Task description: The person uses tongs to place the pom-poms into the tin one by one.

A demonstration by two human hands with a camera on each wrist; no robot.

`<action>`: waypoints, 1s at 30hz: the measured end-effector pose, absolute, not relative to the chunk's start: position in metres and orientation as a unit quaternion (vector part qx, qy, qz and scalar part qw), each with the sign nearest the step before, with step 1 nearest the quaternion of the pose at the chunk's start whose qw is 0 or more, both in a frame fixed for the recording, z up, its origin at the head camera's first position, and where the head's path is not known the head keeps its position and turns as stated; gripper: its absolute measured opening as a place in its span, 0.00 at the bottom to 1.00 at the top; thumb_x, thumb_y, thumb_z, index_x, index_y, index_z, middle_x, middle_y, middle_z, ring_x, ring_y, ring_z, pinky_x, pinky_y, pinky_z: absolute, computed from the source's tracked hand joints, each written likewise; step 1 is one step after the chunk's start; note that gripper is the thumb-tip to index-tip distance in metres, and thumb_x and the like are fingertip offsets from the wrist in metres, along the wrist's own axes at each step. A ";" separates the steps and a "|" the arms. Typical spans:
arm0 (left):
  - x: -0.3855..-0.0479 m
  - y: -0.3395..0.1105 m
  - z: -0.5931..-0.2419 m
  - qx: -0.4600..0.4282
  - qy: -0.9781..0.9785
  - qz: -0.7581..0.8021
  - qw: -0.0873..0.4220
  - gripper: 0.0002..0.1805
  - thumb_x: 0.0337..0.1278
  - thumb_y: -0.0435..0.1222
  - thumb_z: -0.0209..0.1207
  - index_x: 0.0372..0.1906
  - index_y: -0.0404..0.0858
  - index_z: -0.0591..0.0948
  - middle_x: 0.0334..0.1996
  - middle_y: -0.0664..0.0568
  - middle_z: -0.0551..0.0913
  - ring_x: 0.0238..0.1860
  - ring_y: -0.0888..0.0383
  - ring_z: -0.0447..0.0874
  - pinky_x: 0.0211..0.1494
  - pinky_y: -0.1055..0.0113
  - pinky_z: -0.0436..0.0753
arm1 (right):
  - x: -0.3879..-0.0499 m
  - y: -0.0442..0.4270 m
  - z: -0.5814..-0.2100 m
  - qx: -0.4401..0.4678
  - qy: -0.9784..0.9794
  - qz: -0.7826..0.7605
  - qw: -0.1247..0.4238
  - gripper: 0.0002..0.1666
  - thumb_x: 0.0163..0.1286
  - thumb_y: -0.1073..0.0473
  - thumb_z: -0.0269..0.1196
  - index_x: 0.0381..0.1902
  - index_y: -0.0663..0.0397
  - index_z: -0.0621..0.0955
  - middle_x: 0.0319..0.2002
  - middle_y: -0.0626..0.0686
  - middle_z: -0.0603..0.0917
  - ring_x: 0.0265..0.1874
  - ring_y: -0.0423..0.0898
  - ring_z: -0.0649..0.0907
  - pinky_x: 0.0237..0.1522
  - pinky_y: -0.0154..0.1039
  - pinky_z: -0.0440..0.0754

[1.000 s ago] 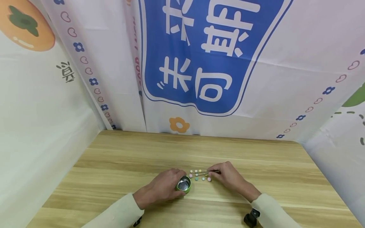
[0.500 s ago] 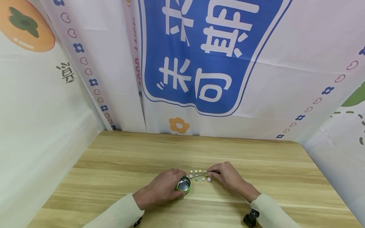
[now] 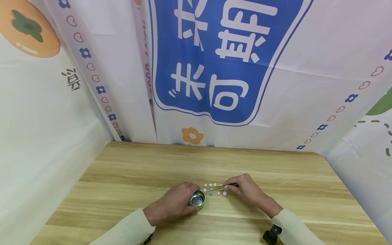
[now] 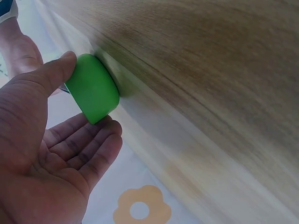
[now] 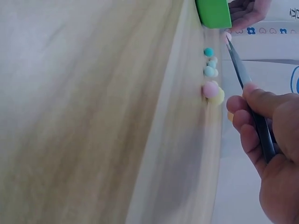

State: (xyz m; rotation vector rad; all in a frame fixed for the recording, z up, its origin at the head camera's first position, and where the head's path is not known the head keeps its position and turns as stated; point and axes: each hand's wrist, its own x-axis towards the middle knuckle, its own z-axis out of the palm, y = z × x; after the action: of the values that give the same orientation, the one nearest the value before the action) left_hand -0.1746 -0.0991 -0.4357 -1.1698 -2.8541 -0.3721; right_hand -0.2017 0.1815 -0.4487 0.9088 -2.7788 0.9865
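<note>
My left hand (image 3: 176, 200) holds a small round green container (image 4: 95, 88) on the wooden table, thumb on one side and fingers on the other. Its shiny metal inside faces up in the head view. With thumb and fingers, my right hand (image 3: 245, 189) grips metal tweezers (image 5: 239, 68) that point left. Their tips meet a small pale pink ball (image 5: 228, 35) just right of the container; whether they squeeze it I cannot tell. Around the tweezers lie several small pastel balls, among them a teal ball (image 5: 208, 52), a larger pink ball (image 3: 225, 194) and a yellow ball (image 5: 217, 96).
The wooden table (image 3: 147, 163) spreads out around both hands. A white printed cloth (image 3: 275, 102) hangs behind its far edge and along both sides. A black device (image 3: 271, 234) is strapped at the right sleeve.
Both hands keep nearly the same places, with the tweezers' tips still at the pink ball. The whole head view has shifted very slightly.
</note>
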 end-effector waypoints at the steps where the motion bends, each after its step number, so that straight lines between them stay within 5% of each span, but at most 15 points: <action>1: -0.175 -0.099 -0.436 -0.375 -0.919 -0.121 0.017 0.28 0.45 0.47 0.74 0.49 0.36 0.79 0.42 0.51 0.85 0.42 0.61 0.82 0.43 0.71 0.82 | -0.202 0.182 -0.448 0.295 -0.899 0.322 0.028 0.07 0.63 0.62 0.67 0.38 0.51 0.89 0.37 0.49 0.91 0.35 0.34 0.85 0.34 0.29 0.82; 7: -0.175 -0.099 -0.436 -0.372 -0.920 -0.126 0.013 0.28 0.46 0.47 0.74 0.49 0.36 0.80 0.41 0.51 0.85 0.42 0.61 0.83 0.43 0.71 0.82 | -0.200 0.183 -0.442 0.288 -0.896 0.338 0.019 0.07 0.63 0.61 0.68 0.38 0.53 0.89 0.35 0.49 0.91 0.31 0.30 0.83 0.30 0.28 0.81; 30: -0.174 -0.099 -0.437 -0.373 -0.919 -0.123 0.017 0.27 0.45 0.47 0.75 0.48 0.37 0.80 0.38 0.54 0.85 0.39 0.63 0.81 0.40 0.72 0.81 | -0.194 0.172 -0.441 0.313 -0.874 0.371 -0.025 0.06 0.64 0.61 0.67 0.38 0.53 0.89 0.33 0.49 0.90 0.30 0.40 0.87 0.28 0.29 0.82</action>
State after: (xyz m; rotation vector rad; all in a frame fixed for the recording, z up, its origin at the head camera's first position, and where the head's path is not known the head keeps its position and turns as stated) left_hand -0.1744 -0.0987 -0.4365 -1.1601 -2.8582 -0.3839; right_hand -0.1938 0.1717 -0.4415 0.9997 -2.7913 1.1834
